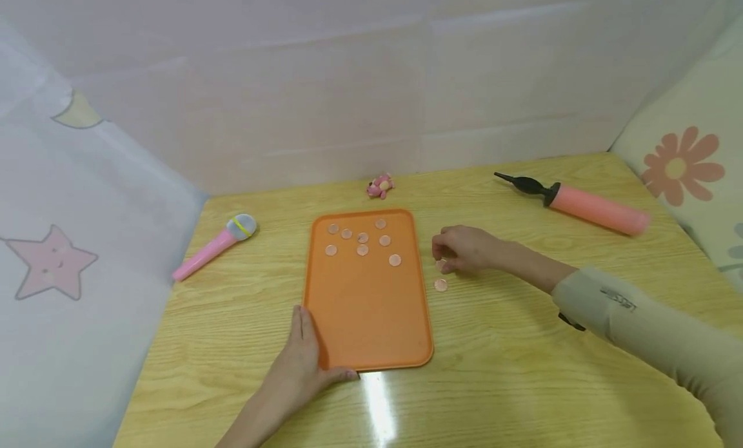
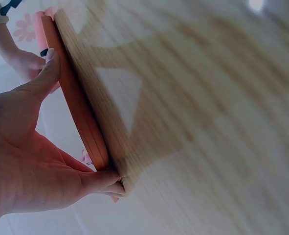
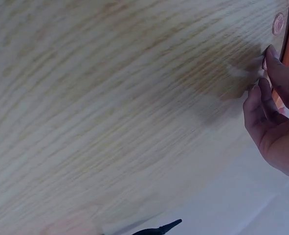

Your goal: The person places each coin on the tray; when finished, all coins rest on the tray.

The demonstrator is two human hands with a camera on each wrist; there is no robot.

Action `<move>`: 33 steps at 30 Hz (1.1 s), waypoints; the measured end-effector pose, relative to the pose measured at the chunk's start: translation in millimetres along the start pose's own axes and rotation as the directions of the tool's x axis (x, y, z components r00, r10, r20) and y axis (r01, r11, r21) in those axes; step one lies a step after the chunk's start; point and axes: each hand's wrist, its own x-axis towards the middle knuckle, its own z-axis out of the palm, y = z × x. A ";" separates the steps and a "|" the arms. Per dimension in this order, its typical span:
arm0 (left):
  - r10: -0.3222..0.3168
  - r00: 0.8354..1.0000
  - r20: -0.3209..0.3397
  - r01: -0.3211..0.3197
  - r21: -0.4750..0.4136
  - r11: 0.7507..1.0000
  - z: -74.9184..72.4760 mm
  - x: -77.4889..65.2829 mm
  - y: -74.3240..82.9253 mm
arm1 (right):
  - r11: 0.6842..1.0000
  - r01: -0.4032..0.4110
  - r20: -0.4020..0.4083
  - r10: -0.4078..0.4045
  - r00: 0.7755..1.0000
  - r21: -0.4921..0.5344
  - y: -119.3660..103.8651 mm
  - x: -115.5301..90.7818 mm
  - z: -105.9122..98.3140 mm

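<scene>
An orange tray (image 1: 371, 306) lies on the wooden table, with several copper-coloured coins (image 1: 395, 260) spread over its far half. My left hand (image 1: 302, 361) holds the tray's near left corner, fingers along the left rim and thumb at the near rim. In the left wrist view, the left hand (image 2: 41, 147) spans that corner. Just right of the tray, my right hand (image 1: 470, 249) pinches a coin (image 1: 441, 265) at the table surface between thumb and fingers, which partly hide it. Another coin (image 1: 441, 285) lies flat nearer to me; the right wrist view shows this coin (image 3: 278, 23) beside the thumb.
A pink toy microphone (image 1: 215, 248) lies left of the tray. Behind the tray sits a small pink animal figure (image 1: 380, 186). A pink hand pump (image 1: 598, 208) with a black nozzle lies at the far right. Pale sheeting (image 1: 348, 113) hangs around the table's back and sides.
</scene>
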 end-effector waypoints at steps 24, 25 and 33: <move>0.000 1.000 -0.007 0.000 -0.006 1.000 1.5 0.2 -1.4 | 0.982 0.140 0.150 -0.121 0.981 -0.124 -83.0 117.4 -29.6; 0.002 1.000 -0.009 -0.002 -0.003 1.000 1.4 0.3 -1.6 | 0.982 0.151 0.154 -0.133 0.979 -0.113 -87.6 122.8 -25.8; 0.000 1.000 -0.010 0.000 -0.023 1.000 1.0 1.2 -1.4 | 0.988 0.129 0.153 -0.116 0.981 -0.082 -99.3 149.4 -0.6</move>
